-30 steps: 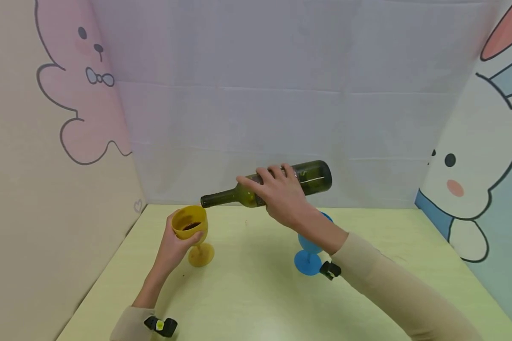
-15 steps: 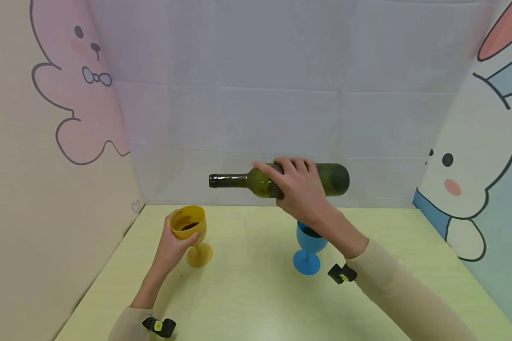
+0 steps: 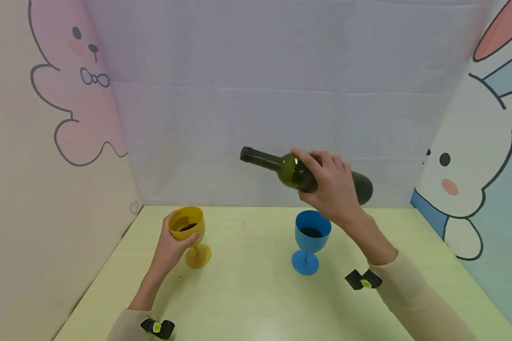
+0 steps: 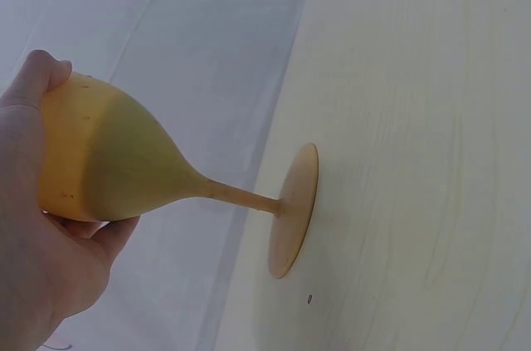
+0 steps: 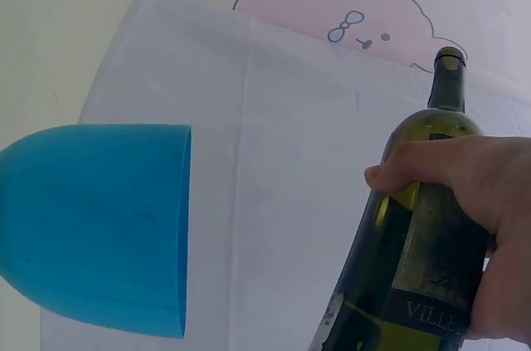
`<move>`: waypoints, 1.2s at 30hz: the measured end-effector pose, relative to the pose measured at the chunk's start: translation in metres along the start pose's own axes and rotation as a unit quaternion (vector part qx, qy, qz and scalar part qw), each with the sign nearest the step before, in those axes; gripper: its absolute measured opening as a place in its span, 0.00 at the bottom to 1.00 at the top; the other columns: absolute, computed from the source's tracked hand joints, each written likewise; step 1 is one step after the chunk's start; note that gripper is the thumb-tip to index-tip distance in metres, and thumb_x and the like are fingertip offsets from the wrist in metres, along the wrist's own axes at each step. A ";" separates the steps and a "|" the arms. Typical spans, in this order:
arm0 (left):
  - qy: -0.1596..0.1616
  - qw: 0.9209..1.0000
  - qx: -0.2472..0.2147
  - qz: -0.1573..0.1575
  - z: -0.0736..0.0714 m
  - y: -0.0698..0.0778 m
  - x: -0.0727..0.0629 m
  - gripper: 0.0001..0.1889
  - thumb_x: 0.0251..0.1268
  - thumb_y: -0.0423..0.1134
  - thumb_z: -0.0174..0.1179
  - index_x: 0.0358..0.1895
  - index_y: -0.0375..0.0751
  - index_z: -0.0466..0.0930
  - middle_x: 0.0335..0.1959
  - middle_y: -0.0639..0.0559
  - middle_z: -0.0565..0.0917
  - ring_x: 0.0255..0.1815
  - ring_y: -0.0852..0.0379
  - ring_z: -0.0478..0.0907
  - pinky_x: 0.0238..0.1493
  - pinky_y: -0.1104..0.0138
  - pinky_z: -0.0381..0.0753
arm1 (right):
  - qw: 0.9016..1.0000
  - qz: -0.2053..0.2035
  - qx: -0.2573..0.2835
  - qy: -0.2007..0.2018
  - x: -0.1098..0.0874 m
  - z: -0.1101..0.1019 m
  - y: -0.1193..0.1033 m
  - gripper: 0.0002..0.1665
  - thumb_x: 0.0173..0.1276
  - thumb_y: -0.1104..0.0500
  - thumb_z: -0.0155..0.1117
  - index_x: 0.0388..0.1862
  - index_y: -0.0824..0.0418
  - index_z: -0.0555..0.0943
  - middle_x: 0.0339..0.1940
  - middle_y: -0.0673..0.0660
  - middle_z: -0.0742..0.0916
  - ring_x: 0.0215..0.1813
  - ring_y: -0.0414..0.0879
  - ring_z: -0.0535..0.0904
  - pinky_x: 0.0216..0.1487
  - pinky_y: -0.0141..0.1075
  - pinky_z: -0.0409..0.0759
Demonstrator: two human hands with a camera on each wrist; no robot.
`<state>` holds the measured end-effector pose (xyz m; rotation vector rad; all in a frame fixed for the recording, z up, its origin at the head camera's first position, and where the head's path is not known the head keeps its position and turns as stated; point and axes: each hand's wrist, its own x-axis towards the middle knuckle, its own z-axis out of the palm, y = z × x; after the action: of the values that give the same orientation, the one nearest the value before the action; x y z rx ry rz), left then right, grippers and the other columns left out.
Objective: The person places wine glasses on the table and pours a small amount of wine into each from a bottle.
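Note:
My left hand (image 3: pixel 173 244) grips the bowl of a yellow goblet (image 3: pixel 199 219) at the table's left, thumb on the near side. Dark liquid shows inside, and in the left wrist view the goblet's round foot (image 4: pixel 294 212) is at the tabletop. High over the table, my right hand (image 3: pixel 333 187) holds a green glass wine bottle (image 3: pixel 291 169) round its body. The bottle leans with its mouth up and to the left, its base lower right. Under it stands a blue goblet (image 3: pixel 307 244), also with dark liquid in it. A dark label (image 5: pixel 431 276) shows on the bottle in the right wrist view.
The pale wooden table (image 3: pixel 247 293) meets a whitish cloth backdrop (image 3: pixel 239 118) at its far edge. Side walls carry a pink cartoon bear (image 3: pixel 83 90) on the left and a white cartoon rabbit (image 3: pixel 465 175) on the right. Both wrists wear small black cameras.
My right hand has drawn the bottle right and up from the yellow goblet, turning its mouth from slightly downward to upward. The blue goblet is now uncovered. My left hand keeps its grip.

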<state>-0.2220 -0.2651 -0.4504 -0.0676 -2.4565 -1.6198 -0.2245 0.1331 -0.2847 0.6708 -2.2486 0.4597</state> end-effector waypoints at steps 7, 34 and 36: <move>0.003 1.000 0.002 0.003 -0.001 -0.003 0.000 0.47 0.59 0.44 0.72 0.75 0.45 0.50 0.62 0.42 0.70 0.55 0.51 0.70 0.50 0.72 0.74 | 0.995 0.054 0.073 0.040 -0.008 -0.010 0.021 0.56 0.44 0.64 0.81 0.74 0.47 0.68 0.60 0.67 0.78 0.59 0.65 0.72 0.55 0.65 0.66; -0.003 1.000 -0.004 -0.006 -0.001 0.000 0.000 0.47 0.59 0.44 0.72 0.76 0.46 0.49 0.64 0.42 0.69 0.57 0.51 0.69 0.51 0.75 0.73 | 0.950 0.265 0.152 0.061 -0.074 -0.037 0.079 0.63 0.49 0.63 0.81 0.78 0.35 0.58 0.69 0.61 0.72 0.60 0.43 0.66 0.53 0.44 0.65; -0.003 1.000 -0.005 -0.005 -0.001 0.001 0.000 0.47 0.59 0.44 0.71 0.76 0.46 0.49 0.64 0.42 0.69 0.57 0.51 0.69 0.51 0.75 0.73 | 0.944 0.285 0.158 0.055 -0.082 -0.037 0.086 0.63 0.49 0.62 0.82 0.78 0.34 0.57 0.70 0.61 0.71 0.59 0.40 0.66 0.52 0.44 0.65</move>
<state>-0.2218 -0.2658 -0.4494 -0.0626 -2.4568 -1.6388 -0.2056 0.2471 -0.3302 0.1195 -2.2582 1.1286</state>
